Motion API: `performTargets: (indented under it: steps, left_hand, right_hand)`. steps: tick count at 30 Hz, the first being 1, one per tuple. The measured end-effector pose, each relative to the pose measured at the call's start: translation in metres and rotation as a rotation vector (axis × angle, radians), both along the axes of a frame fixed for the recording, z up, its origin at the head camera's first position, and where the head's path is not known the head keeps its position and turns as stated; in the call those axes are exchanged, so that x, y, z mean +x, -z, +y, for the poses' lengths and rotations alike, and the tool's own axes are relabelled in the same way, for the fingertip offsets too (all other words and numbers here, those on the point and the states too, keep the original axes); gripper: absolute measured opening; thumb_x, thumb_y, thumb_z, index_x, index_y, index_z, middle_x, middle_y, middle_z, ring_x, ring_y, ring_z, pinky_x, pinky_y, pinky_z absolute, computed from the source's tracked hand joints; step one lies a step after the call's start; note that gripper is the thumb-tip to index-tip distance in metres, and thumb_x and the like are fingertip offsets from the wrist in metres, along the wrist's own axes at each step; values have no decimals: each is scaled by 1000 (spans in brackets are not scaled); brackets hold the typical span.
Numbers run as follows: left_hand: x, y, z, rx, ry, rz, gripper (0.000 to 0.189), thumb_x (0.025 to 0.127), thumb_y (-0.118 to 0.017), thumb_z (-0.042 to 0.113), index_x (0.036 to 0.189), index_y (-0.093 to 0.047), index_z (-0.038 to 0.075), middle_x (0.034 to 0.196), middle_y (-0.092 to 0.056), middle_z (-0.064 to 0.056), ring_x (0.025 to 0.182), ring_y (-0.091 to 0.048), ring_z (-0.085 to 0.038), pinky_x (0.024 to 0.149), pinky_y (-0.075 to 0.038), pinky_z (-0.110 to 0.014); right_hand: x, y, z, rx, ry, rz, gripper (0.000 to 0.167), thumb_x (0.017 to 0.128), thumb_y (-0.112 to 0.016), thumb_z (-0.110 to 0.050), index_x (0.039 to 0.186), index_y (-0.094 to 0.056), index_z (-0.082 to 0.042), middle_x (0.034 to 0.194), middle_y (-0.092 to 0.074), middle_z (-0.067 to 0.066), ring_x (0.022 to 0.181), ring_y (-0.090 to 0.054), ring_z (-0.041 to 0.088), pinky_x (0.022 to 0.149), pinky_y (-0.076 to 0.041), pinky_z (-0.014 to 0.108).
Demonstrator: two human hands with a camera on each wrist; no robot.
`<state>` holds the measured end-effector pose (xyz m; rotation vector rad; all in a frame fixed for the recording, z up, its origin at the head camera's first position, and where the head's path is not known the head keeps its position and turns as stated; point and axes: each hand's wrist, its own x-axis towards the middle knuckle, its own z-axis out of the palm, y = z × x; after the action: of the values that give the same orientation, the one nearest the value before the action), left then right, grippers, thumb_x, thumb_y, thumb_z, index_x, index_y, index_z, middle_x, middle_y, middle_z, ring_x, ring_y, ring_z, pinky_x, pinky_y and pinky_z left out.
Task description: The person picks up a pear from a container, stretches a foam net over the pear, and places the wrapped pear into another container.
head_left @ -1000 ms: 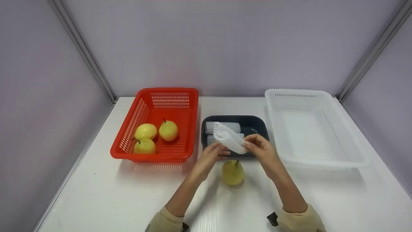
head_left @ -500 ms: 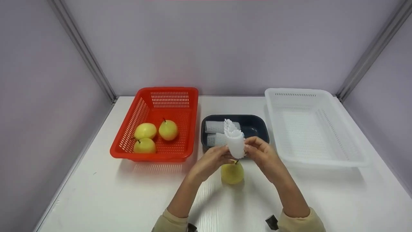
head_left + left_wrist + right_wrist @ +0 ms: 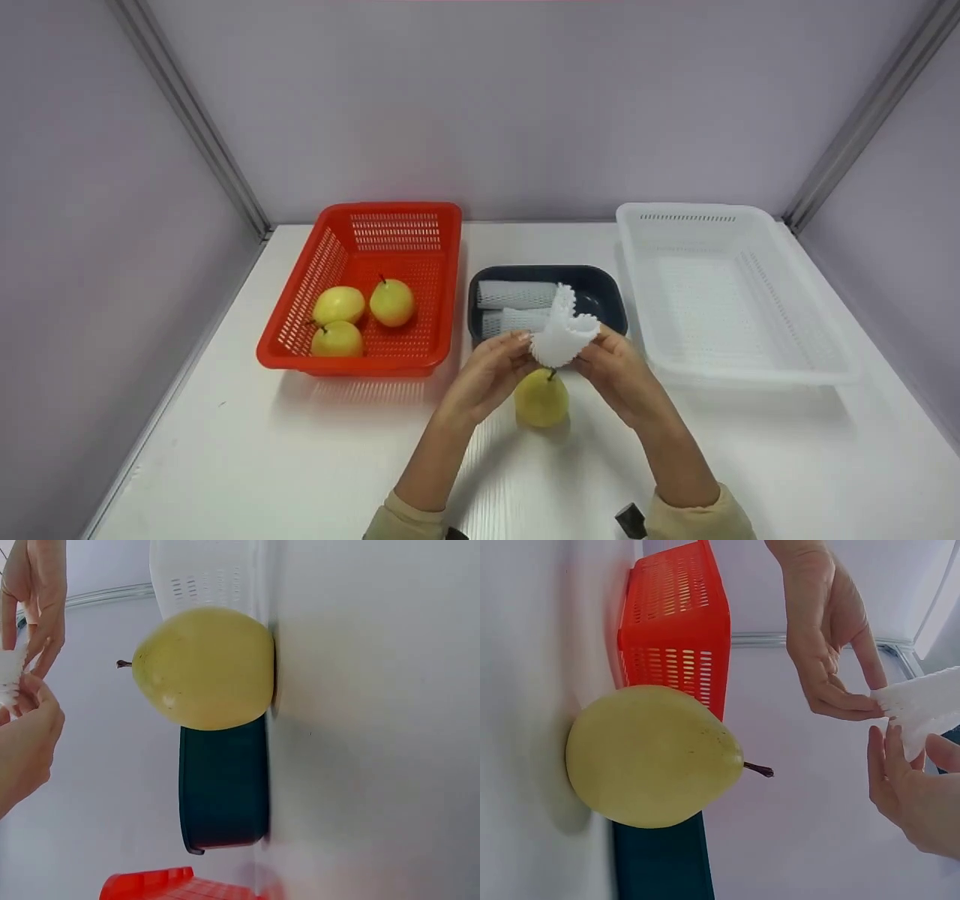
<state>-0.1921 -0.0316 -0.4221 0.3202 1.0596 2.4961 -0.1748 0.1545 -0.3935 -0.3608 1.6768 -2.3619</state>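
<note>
Both hands hold up a white foam net sleeve (image 3: pixel 560 339), its scalloped mouth spread apart. My left hand (image 3: pixel 487 375) pinches its left edge between thumb and fingers; my right hand (image 3: pixel 619 375) pinches the right edge. Just below the hands a yellow pear (image 3: pixel 541 401) stands upright on the table, stem up, touched by neither hand. In the right wrist view the pear (image 3: pixel 649 757) looms large, with the sleeve (image 3: pixel 922 706) between the two hands. Behind the hands, a dark tray (image 3: pixel 600 289) holds more foam net sleeves (image 3: pixel 514 294), partly hidden by the held one.
At the left a red basket (image 3: pixel 456 300) contains several pears (image 3: pixel 391 303). A white basket (image 3: pixel 750 375) stands at the right on the white table (image 3: pixel 300 465). Grey-white walls (image 3: pixel 480 112) enclose the table's back and sides.
The sleeve has turned from lying slanted to standing with its mouth up and spread wider. Both hands have shifted slightly, the left one a little to the right. The pear has stayed put.
</note>
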Motion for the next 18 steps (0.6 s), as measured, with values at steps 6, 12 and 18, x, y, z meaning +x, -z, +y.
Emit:
performTargets:
  steps: [6,12,18]
  left_hand:
    - [-1,-1,-1,124,22,-12,28,94,-36,-2,92,-63,5,93,-60,-8,88,-55,-20,86,-43,-31]
    - [0,-3,-1,167,-13,0,33,96,-31,-1,94,-63,6,97,-62,-9,90,-55,-21,88,-43,-33]
    - [2,-5,-2,178,-36,-6,29,97,-32,-1,118,-52,-2,114,-57,-15,102,-55,-24,92,-41,-36]
  right_hand:
    - [-2,3,2,-113,-61,-46,38,90,-45,6,127,-37,7,120,-50,10,110,-48,20,93,-38,34]
    - [-6,2,5,-357,-246,-233,30,94,-35,1,124,-37,1,119,-45,11,106,-46,20,90,-39,29]
    - [-7,3,6,-491,-289,-404,19,95,-37,-4,113,-41,1,105,-48,10,93,-46,20,79,-41,27]
